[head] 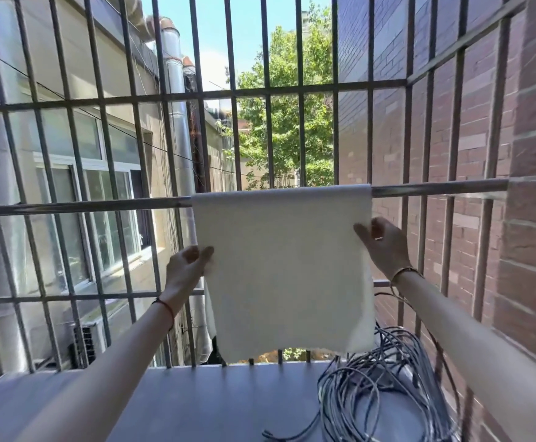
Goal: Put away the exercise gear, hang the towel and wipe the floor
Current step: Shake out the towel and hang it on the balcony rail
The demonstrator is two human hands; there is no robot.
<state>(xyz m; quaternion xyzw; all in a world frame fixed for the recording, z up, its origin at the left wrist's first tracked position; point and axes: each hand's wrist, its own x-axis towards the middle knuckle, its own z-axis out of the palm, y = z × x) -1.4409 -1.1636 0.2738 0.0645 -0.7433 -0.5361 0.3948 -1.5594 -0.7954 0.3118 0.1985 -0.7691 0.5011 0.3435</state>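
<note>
A white towel hangs folded over a horizontal metal rail inside a barred window cage. Its front flap reaches down almost to the ledge. My left hand pinches the towel's left edge about halfway down. My right hand grips the right edge a little higher, thumb on the front face. Both arms stretch forward from the bottom corners of the view.
Vertical and horizontal steel bars close off the front and sides. A grey ledge lies below the towel. A tangle of grey cables sits on the ledge at the right. A brick wall stands at the right.
</note>
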